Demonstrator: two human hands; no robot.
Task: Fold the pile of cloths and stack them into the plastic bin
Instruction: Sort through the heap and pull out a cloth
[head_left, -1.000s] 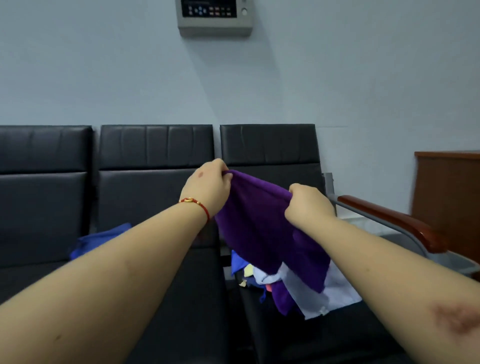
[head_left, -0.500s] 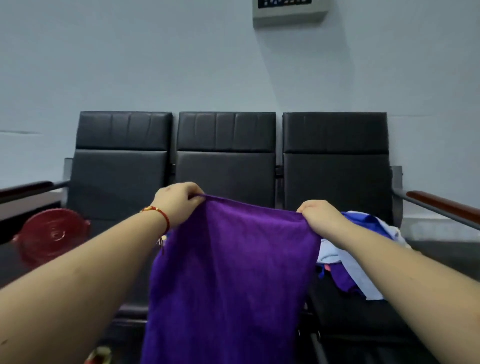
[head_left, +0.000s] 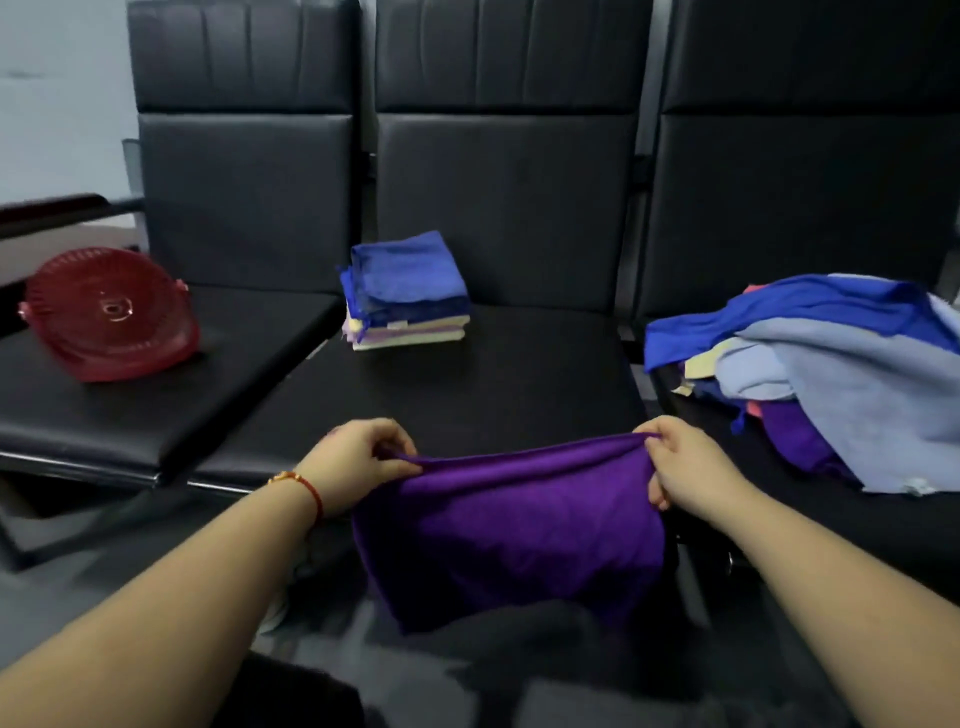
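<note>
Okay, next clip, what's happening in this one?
A person is sorting laundry on a row of black seats. The left hand and right hand each pinch a top corner of a purple cloth, holding it spread at the front edge of the middle seat. A folded stack sits on that seat, an unfolded pile on the right one, and a red plastic bin lies tipped on the left seat.
</note>
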